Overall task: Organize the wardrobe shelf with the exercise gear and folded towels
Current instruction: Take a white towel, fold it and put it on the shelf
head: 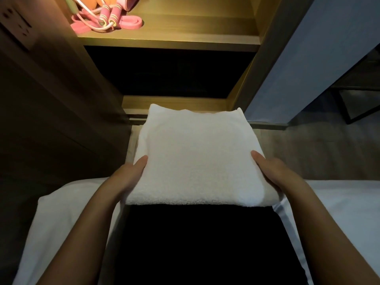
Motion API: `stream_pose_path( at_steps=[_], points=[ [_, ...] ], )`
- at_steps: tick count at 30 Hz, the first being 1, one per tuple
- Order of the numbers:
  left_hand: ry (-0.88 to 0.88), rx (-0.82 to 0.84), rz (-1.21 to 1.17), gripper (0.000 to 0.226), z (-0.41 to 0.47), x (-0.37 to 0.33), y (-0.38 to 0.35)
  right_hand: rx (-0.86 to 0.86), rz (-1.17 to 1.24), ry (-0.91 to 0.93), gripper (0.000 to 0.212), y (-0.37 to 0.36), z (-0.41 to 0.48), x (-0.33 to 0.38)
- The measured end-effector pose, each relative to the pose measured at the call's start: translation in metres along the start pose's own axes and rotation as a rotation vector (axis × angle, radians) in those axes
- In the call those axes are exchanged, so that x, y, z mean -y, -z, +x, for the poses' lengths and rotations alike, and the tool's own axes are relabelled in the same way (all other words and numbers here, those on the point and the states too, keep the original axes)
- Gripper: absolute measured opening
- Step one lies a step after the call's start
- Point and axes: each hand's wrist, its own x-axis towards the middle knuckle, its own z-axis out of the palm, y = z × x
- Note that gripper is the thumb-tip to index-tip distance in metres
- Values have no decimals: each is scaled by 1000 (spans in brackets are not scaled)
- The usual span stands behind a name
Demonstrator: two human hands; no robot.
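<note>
- Facing an open wooden wardrobe (253,75), with the lit shelf (185,27) sitting up top and a dark compartment (168,73) gaping right below it.
- Leaning over a bed (339,212) in white sheets, showing along the bottom on both sides.
- Carrying one white folded towel (197,159) flat out in front, hanging between bed and wardrobe, well below the shelf and not touching it.
- Gripping the towel's left edge with the left hand (131,175), thumb lying on top, the other fingers tucked underneath out of sight.
- Doing the same on the right edge with the right hand (273,171), thumb on top, rest hidden under the cloth.
- Spotting the exercise gear already parked on the shelf's left end: a pink jump rope (109,15) tangling with a pink band (131,22).
- Noticing a wall socket (16,23) on the panel to the left, nothing doing there.
- Guessing the step in hand: bringing the towel over to stow it, gear part looking pretty much done.
- Thinking the next move is calling for a level lift up and forward onto the bare right part of the shelf, keeping both sides even so the fold isn't flopping open, and steering wide of the rope cord.
</note>
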Motion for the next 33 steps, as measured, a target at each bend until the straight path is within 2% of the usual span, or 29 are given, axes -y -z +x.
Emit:
stream_pose_path(
  at_steps=[3, 6, 8, 10, 14, 18, 20, 24, 28, 33],
  points=[
    [55, 30, -73, 59, -1, -12, -3, -64, -33, 97, 60, -5, -3, 1],
    [-86, -81, -110, 44, -3, -24, -6, -177, -24, 208, 54, -12, -9, 9],
    [-189, -165, -90, 45, -3, -23, 2, -220, 29, 192, 56, -4, -6, 10],
    [-202, -149, -77, 47, -1, -14, 9, -200, 53, 131, 59, 4, -2, 3],
    [-167, -116, -65, 48, 1, 5, -3, -131, 29, 45, 62, -3, 0, -10],
    [-44, -45, -155, 57, 1, 5, -4, -9, 106, -159, 72, -7, -4, -16],
    [-23, -6, -138, 64, 2, 6, 0, -25, 102, -135, 71, -4, -4, -17],
    [-82, -62, -91, 58, -8, 21, -6, -132, 77, -61, 67, -4, -9, -32],
    [-19, -3, -127, 63, -14, 30, -10, -60, 98, -122, 75, -9, -12, -40],
    [108, -7, -126, 67, 7, -9, -1, -37, 134, -104, 74, 0, 5, -8]
  ],
)
